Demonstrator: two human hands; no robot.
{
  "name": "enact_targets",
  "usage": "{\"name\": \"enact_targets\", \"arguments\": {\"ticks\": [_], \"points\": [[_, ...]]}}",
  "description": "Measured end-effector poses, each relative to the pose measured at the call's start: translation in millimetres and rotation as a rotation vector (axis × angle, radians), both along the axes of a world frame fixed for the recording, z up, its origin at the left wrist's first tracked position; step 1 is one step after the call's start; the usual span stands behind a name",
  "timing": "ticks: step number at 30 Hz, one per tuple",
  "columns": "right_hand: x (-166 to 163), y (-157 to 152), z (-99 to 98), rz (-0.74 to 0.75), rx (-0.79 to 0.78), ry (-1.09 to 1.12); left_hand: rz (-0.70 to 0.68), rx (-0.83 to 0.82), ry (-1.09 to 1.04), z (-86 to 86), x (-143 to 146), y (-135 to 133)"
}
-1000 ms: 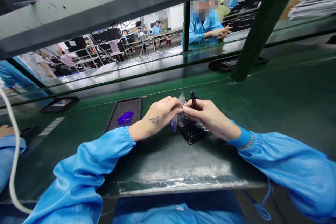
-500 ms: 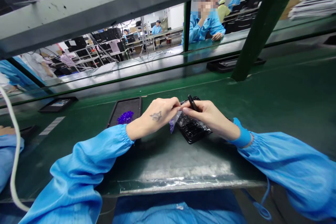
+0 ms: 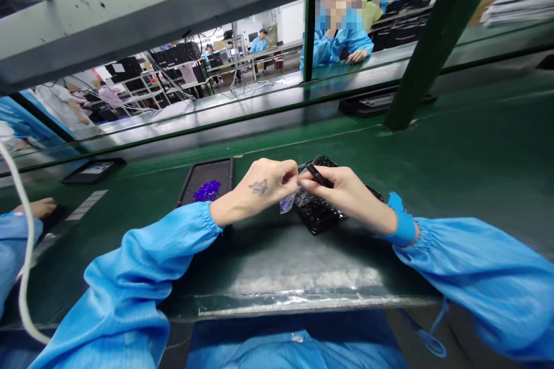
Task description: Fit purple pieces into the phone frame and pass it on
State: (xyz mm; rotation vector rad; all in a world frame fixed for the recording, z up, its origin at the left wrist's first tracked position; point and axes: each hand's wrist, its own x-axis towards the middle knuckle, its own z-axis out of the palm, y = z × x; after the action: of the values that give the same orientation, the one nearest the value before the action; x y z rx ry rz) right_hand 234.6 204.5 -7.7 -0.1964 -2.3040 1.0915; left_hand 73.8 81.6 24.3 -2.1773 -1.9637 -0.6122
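Note:
My left hand [image 3: 268,184] is closed in a pinch at the top of a small clear plastic bag [image 3: 287,203] with something purple in it. My right hand [image 3: 340,187] meets it fingertip to fingertip. A black pen-like tool [image 3: 319,176] is held in my right hand, its lower end hidden by the fingers. Whether the right fingertips also grip the bag, I cannot tell. Below both hands lies a black compartment tray [image 3: 318,219], partly covered by my right hand. Left of my left hand, small purple pieces [image 3: 206,191] lie heaped in a dark shallow tray [image 3: 228,173].
The green bench [image 3: 259,259] has a metal-like front edge. A green post [image 3: 426,52] rises at the right, and a grey beam [image 3: 173,6] crosses above. A white cable [image 3: 26,242] hangs at the left, near a co-worker's hand [image 3: 38,207]. Another person [image 3: 341,46] sits opposite.
The bag has shifted slightly up between my hands, and the pen-like tool leans more. At the far left, the co-worker's hand has come further into view.

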Motion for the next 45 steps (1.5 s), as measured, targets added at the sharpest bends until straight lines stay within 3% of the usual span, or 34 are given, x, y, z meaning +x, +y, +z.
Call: {"name": "enact_targets", "arguments": {"ticks": [3, 5, 12, 17, 27, 34, 45], "points": [[-1, 0, 0.4, 0.032, -0.121, -0.014, -0.067, 0.051, -0.384, -2.9, -4, -2], [-2, 0, 0.4, 0.013, -0.148, -0.012, -0.087, 0.046, -0.473, -5.1, -6, -4], [-3, 0, -4.5, -0.073, -0.019, -0.032, -0.084, 0.042, -0.041, -12.8, -10, -3], [-2, 2, -6.7, -0.095, -0.003, -0.028, -0.027, -0.049, 0.262, -6.1, -3, -3], [-2, -2, -3.2, -0.04, -0.04, -0.044, -0.043, -0.132, 0.265, 4.8, 3, -9], [-3, -2, 0.8, -0.001, -0.12, -0.028, -0.015, 0.093, -0.218, -9.5, -1, -1], [-3, 2, 0.0, -0.027, -0.35, -0.018, 0.027, 0.135, -0.66, -17.4, -18, 6]]}}
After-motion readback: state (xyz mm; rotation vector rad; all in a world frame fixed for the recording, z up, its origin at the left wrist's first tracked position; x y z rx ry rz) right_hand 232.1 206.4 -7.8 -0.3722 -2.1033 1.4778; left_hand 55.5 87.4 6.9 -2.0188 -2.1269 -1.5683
